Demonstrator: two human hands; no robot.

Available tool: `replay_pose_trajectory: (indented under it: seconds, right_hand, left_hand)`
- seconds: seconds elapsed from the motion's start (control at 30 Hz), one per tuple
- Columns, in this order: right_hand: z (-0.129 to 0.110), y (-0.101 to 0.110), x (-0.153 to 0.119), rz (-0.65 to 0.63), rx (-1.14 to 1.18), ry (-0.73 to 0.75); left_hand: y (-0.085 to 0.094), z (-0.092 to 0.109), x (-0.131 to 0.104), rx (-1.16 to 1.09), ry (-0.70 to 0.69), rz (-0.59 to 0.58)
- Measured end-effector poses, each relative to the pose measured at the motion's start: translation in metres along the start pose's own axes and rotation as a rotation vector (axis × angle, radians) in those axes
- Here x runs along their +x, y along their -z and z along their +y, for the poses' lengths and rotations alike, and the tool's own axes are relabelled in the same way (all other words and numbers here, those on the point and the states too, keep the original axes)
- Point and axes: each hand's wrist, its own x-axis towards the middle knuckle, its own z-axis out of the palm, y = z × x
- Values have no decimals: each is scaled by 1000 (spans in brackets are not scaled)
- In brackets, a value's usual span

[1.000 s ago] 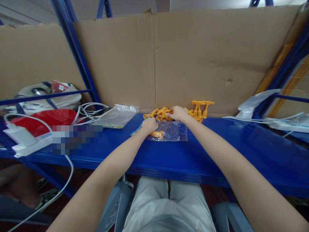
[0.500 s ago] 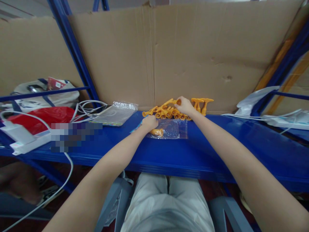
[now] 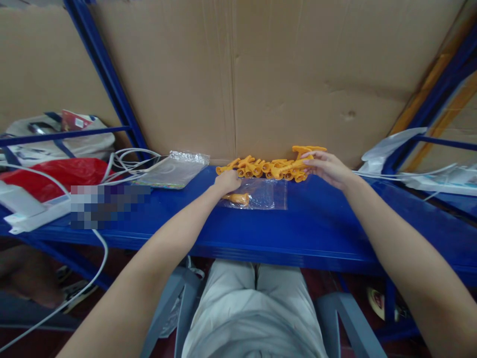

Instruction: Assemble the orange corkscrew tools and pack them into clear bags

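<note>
While cardboard (image 3: pixel 298 69) walls the far side, the shelf (image 3: pixel 290 231) bears a red bag (image 3: pixel 84 171) left, heaped yellow pieces (image 3: pixel 276 170) far centre, a flat packet (image 3: pixel 169 172) between, a clear bag (image 3: pixel 263 194) nearer. The left hand (image 3: pixel 227 182) curls over its left end; the half-open right hand (image 3: pixel 328 167) touches the pieces. Either grip I cannot tell.

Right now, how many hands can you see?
2: the left hand at the clear bag, the right hand at a yellow piece. Others could be hidden.

no readable text or labels
</note>
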Motion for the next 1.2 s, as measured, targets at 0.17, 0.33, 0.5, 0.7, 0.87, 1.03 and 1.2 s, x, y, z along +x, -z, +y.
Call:
replay_pose_trajectory:
  seconds: [0.17,0.33,0.5,0.7,0.87,1.03,1.2]
  right_hand:
    - [-2,15,-11,-156,0,-118]
    - [-4,14,-13,-191,-38,-188]
    - [0,0,-14,-206,-30,-242]
    - [14,-27,-14,-243,-15,-226]
    - [24,-33,-14,-350,-204,-150]
    - [28,-38,-17,-391,-463,-13]
    - [32,-53,-19,-397,-545,99]
  left_hand:
    - [14,-18,3,-8,91,61]
    - [20,-34,3,70,215,39]
    - [19,-41,7,70,195,-121]
    - [13,-38,14,26,89,-280]
    - [10,-36,15,-55,61,-313]
    - [12,-27,8,-158,79,-324]
    - [12,-14,1,-280,29,-336]
